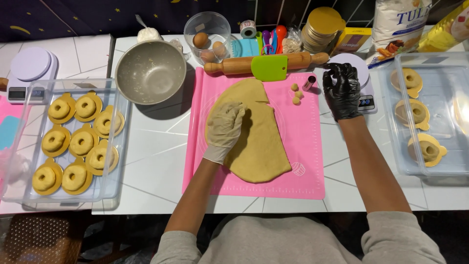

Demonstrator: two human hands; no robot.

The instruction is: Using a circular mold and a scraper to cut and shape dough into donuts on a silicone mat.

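Pink silicone mat (303, 161) carries the rolled dough sheet (259, 142); the left hand (225, 128) lies flat and released on it, pinning it. At two o'clock the right hand (343, 89) (black-gloved) pinches something small I cannot make out, near the metal cutter (309, 83).

White flour bag (401, 22), yellow box (352, 39) behind

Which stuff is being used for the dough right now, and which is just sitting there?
In use:
left hand pressing on the dough
pink mat
right hand over a white scale

Lying about:
metal bowl
rolling pin
green scraper
eggs
tray of rings
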